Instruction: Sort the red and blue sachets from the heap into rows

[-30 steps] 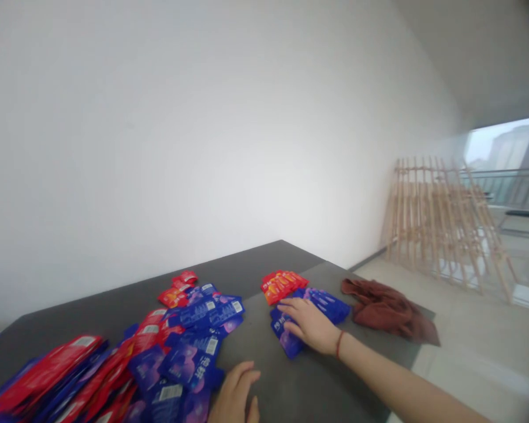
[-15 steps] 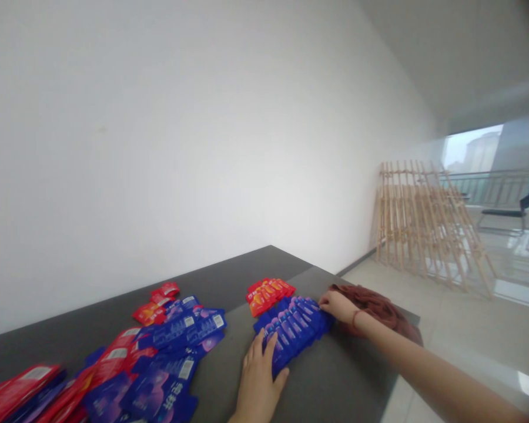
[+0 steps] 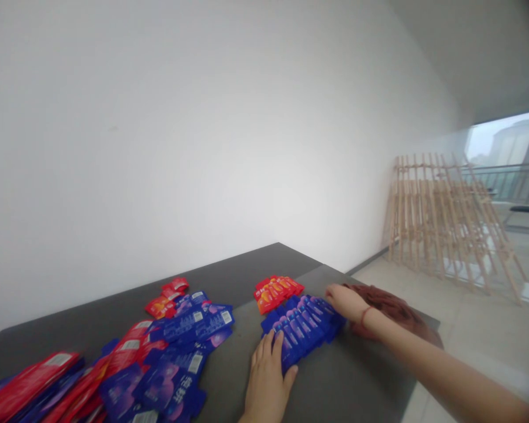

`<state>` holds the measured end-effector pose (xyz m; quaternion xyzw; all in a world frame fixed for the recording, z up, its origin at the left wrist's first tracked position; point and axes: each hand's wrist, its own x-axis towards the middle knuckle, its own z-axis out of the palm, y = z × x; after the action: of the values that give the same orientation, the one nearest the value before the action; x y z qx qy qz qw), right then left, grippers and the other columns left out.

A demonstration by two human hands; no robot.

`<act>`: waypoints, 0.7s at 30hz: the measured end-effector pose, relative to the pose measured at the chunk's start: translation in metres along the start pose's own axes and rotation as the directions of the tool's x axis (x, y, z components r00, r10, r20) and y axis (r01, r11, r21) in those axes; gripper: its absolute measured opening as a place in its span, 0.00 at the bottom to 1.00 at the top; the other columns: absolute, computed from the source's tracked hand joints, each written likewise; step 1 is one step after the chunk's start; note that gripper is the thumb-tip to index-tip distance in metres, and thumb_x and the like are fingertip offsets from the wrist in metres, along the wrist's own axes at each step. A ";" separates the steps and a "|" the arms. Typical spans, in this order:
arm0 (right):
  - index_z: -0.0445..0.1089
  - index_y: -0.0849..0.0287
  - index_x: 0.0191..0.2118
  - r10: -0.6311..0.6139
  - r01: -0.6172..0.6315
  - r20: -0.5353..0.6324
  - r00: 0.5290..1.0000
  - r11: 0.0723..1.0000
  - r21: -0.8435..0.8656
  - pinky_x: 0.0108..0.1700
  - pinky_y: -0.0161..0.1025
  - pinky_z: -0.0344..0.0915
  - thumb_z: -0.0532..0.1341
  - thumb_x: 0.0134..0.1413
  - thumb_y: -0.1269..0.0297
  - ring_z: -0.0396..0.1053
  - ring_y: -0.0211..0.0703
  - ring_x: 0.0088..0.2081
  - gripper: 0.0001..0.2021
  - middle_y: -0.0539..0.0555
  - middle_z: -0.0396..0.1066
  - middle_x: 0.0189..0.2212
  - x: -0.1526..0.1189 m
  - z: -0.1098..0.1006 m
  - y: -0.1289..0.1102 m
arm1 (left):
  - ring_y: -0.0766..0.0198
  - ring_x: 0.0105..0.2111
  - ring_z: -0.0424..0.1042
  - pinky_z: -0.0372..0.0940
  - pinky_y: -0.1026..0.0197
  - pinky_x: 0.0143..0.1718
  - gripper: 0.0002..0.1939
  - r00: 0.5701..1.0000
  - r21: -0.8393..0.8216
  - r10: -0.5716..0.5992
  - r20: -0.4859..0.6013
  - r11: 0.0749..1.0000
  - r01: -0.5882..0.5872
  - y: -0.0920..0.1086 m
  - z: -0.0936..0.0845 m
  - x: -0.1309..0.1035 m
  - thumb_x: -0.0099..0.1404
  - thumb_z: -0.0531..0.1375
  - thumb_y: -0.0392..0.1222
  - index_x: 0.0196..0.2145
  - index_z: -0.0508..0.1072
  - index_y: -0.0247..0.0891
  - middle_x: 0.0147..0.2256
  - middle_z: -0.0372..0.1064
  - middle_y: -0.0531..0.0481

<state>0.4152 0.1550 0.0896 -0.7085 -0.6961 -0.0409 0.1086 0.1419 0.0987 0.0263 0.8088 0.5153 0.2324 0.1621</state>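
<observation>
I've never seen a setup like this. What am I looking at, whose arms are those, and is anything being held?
There is no machine here: these are a person's own bare hands, seen from a camera worn on the head, looking forward and down. On the dark table, a loose heap of red and blue packets spreads at the left. Nearer the middle lie overlapping blue packets, with overlapping red packets just behind. The left hand has its fingers at the near end of the blue row; the right hand is at the other end, beside a crumpled brown cloth. Whether the right fingers grip a packet, I cannot tell. Wooden frames stand in the background.
</observation>
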 end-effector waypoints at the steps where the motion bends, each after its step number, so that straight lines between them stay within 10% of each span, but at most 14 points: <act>1: 0.73 0.62 0.36 -0.013 0.013 0.039 0.999 1.000 -0.003 0.38 0.39 0.66 0.56 0.61 0.65 0.71 0.41 0.35 0.10 0.55 0.74 0.33 0.000 -0.001 -0.005 | 0.51 0.63 0.49 0.45 0.48 0.63 0.33 1.000 0.006 -0.003 0.001 1.000 0.003 0.000 0.001 0.000 0.60 0.55 0.43 0.62 0.57 0.39 0.64 0.50 0.45; 7: 0.74 0.63 0.30 -0.011 0.014 0.207 0.978 1.000 -0.016 0.32 0.35 0.60 0.53 0.56 0.73 0.71 0.42 0.31 0.13 0.57 0.75 0.29 0.002 -0.007 -0.019 | 0.49 0.63 0.49 0.45 0.47 0.63 0.32 1.000 0.012 -0.009 0.011 1.000 0.009 0.002 0.001 0.000 0.60 0.55 0.44 0.62 0.58 0.39 0.64 0.50 0.44; 13: 0.70 0.62 0.29 -0.010 0.035 0.356 0.935 0.997 -0.065 0.32 0.36 0.65 0.57 0.61 0.61 0.68 0.36 0.26 0.12 0.48 0.71 0.24 0.008 -0.006 -0.013 | 0.49 0.63 0.50 0.45 0.47 0.63 0.32 1.000 0.025 -0.015 0.012 1.000 0.015 0.005 -0.001 -0.001 0.60 0.55 0.43 0.61 0.59 0.39 0.64 0.50 0.43; 21: 0.75 0.62 0.35 -0.062 0.096 0.236 0.970 0.986 -0.136 0.38 0.38 0.64 0.53 0.58 0.72 0.73 0.48 0.39 0.12 0.62 0.76 0.38 0.001 0.001 -0.018 | 0.49 0.63 0.50 0.45 0.47 0.63 0.32 0.999 0.053 -0.030 0.025 0.998 0.029 0.010 -0.004 0.000 0.59 0.56 0.42 0.62 0.58 0.38 0.64 0.50 0.43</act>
<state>0.3974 0.1560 0.0903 -0.6863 -0.7266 -0.0138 -0.0271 0.1477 0.0941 0.0344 0.8081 0.5310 0.2058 0.1508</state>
